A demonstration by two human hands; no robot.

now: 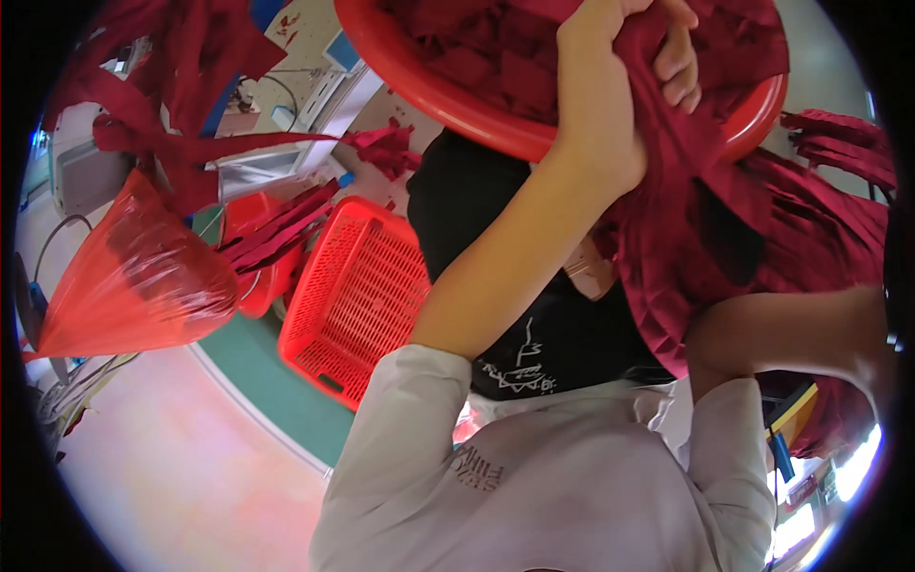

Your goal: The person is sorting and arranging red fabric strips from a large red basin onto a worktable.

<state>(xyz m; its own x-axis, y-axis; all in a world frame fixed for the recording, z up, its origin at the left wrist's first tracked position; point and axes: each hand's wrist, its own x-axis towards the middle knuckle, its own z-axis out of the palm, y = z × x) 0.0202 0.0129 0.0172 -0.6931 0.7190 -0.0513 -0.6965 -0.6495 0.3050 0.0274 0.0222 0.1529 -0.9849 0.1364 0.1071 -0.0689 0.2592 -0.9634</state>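
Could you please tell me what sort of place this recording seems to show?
Probably a garment or textile workshop. Dark red fabric pieces hang in bunches, a red tub holds more, and a red mesh basket stands on the floor.

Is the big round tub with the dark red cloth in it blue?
No, the round tub holding the dark red cloth pieces is bright red, and a hand grips cloth over it.

right hand (863,334) hidden (behind cloth (724,238)) — basin (448,91) cropped
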